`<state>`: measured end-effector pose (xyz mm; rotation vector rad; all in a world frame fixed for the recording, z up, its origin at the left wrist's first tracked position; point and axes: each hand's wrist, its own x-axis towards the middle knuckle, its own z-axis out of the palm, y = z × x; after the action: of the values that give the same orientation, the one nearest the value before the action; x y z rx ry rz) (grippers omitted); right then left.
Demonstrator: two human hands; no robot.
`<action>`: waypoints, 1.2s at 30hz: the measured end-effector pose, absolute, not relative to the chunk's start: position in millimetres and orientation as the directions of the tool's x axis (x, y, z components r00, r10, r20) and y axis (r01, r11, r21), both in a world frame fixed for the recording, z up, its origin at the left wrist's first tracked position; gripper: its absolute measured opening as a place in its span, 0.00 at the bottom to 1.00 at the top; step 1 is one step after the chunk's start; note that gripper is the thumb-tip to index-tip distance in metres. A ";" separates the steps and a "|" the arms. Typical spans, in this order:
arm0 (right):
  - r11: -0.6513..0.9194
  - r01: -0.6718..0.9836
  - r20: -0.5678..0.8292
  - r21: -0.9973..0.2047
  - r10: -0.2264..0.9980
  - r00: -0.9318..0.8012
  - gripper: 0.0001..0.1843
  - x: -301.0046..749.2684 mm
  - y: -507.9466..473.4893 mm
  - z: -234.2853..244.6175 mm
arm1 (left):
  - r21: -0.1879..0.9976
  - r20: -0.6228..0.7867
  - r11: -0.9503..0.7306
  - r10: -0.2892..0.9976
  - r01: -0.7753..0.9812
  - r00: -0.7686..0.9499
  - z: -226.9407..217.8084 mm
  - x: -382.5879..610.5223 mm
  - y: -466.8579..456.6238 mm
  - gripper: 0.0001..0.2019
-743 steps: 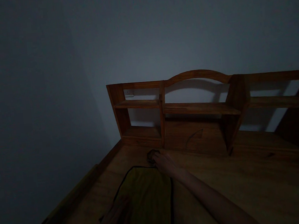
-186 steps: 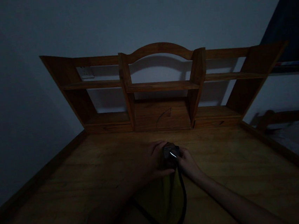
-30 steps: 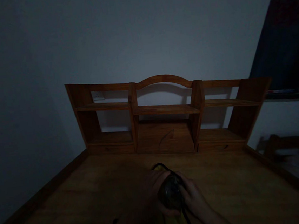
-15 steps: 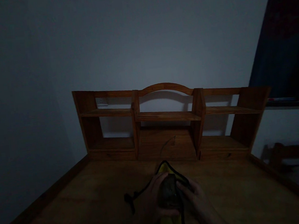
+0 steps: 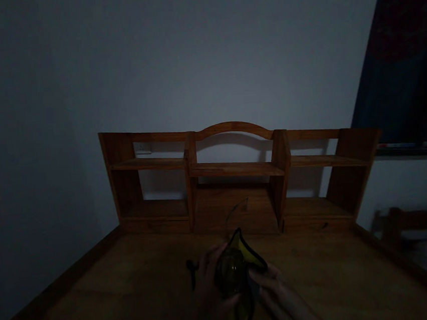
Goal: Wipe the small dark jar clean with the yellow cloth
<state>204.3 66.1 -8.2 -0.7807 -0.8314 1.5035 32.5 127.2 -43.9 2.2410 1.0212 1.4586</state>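
My left hand (image 5: 210,286) is wrapped round a dark, rounded, shiny object (image 5: 231,271), with its thumb on the near side. The dim light hides what kind of object it is. A yellow cloth with a black edge (image 5: 248,251) rises behind this object in a peak and also hangs below it. With thumb and fingers, my right hand (image 5: 273,285) pinches the cloth's black edge to the right of the object. A black cord end (image 5: 192,272) sticks out to the left of my left hand. Both hands are over the near part of the wooden desk.
The wooden desk top (image 5: 135,288) has raised edges at both sides. Along its back stands a wooden shelf unit (image 5: 237,168) against a pale wall (image 5: 203,55). A wall socket (image 5: 143,149) shows through the left shelf. A dark curtain (image 5: 404,61) hangs at right.
The round object has turned in my left hand and shifted slightly left. The cloth has slid off its right side, with my right hand on the edge. The view has shifted slightly.
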 end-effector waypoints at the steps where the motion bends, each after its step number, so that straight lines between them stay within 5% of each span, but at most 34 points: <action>1: -0.064 -0.514 -0.011 -0.855 0.994 -0.104 0.18 203.1 65.3 -6.6 | 0.562 0.688 -0.709 0.686 0.426 0.235 -43.7 32.2 127.5 0.41; 5: -0.018 -0.535 0.069 -0.844 0.987 -0.142 0.21 198.5 69.5 -12.3 | 0.497 0.715 -0.728 0.652 0.471 0.253 -42.3 30.8 126.3 0.40; 9: 0.051 -0.476 0.121 -0.878 0.986 -0.119 0.24 197.3 79.1 -33.5 | 0.374 0.701 -0.828 0.547 0.418 0.457 -47.1 26.4 125.6 0.46; 14: 0.151 -0.136 0.148 -0.979 0.989 0.032 0.28 197.7 81.6 -55.7 | 0.145 0.611 -0.904 0.402 0.403 0.682 -54.3 21.5 125.9 0.50; 19: 0.169 0.191 0.202 -0.967 0.965 0.167 0.28 201.3 77.9 -64.5 | 0.096 0.631 -0.902 0.381 0.420 0.676 -49.3 21.4 126.4 0.40; 24: 0.264 0.453 0.310 -0.851 0.950 0.027 0.17 209.0 74.2 -47.7 | 0.170 0.597 -0.889 0.436 0.425 0.673 -52.6 20.8 130.9 0.48; 29: 0.306 0.468 0.328 -0.829 0.944 -0.036 0.16 215.1 71.9 -40.9 | 0.187 0.627 -0.874 0.458 0.448 0.630 -58.4 22.3 134.2 0.48; 36: 0.237 0.232 0.263 -0.944 0.961 0.088 0.20 208.0 78.5 -46.5 | 0.068 0.633 -0.857 0.433 0.511 0.642 -56.6 18.9 140.5 0.32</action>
<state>208.0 78.5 -46.5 -1.2247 -1.3874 0.8214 18.9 140.5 -56.6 2.9517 0.8514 1.0869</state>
